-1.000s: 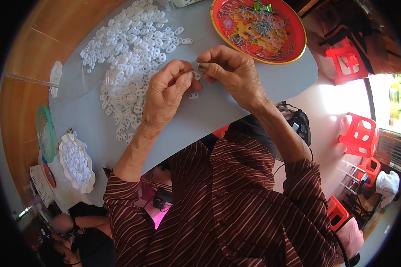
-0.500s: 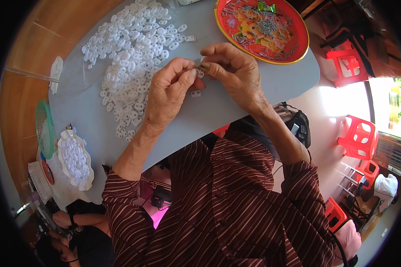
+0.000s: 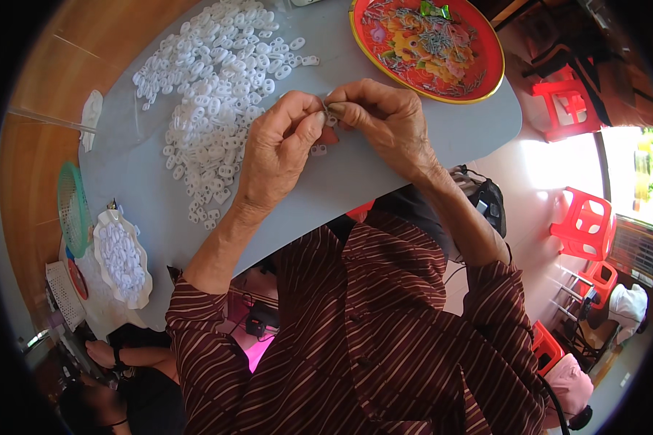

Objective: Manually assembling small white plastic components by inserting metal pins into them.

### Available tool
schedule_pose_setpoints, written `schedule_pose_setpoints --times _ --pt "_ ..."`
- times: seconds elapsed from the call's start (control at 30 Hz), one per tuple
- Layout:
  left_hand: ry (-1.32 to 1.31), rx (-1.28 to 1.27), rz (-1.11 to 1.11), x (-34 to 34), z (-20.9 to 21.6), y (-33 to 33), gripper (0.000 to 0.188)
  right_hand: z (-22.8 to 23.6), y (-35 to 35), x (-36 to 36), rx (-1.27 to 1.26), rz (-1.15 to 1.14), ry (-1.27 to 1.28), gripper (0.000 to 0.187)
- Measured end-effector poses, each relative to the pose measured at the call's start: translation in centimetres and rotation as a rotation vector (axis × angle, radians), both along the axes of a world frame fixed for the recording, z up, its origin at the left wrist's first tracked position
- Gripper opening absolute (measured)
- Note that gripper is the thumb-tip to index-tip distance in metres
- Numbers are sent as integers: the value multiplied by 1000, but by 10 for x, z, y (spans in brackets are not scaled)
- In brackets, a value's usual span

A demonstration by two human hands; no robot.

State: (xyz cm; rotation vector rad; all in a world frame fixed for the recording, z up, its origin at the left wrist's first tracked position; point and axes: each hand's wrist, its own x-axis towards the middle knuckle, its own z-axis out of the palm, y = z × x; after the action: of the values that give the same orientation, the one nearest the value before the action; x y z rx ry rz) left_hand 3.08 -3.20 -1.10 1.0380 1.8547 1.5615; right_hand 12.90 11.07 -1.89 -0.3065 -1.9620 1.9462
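Observation:
My left hand (image 3: 279, 145) is closed, its thumb and forefinger pinching a small white two-hole plastic piece (image 3: 331, 120). Against it, the fingertips of my right hand (image 3: 387, 129) are pressed together; whatever they hold is too small and covered to make out. Just below the fingers, another white piece (image 3: 318, 150) lies on the grey table (image 3: 341, 181). Left of my hands spreads a large heap of the same white plastic pieces (image 3: 214, 101). To the upper right stands a round red flowered tray (image 3: 374, 54) with many small grey metal parts (image 3: 442, 45) scattered in it.
A scalloped white dish (image 3: 144, 279) of white pieces and a green basket (image 3: 73, 209) stand at the left. Red plastic stools (image 3: 584, 223) are on the floor at the right. Another person's hand (image 3: 100, 354) shows at the lower left. A green wrapper (image 3: 435, 10) lies in the tray.
My right hand has dipped slightly, and its raised forefinger has come down closer to the thumb and the white piece. My left hand has barely moved.

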Motion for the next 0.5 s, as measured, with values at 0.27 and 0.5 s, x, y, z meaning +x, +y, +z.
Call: schedule_pose_setpoints --times 0.27,0.5 --pt "-65 -13 -20 2 -2 0 16 7 -2 -2 238 -60 -50 15" --pt "-29 32 37 2 -8 1 12 3 0 -5 210 -39 -100 18"
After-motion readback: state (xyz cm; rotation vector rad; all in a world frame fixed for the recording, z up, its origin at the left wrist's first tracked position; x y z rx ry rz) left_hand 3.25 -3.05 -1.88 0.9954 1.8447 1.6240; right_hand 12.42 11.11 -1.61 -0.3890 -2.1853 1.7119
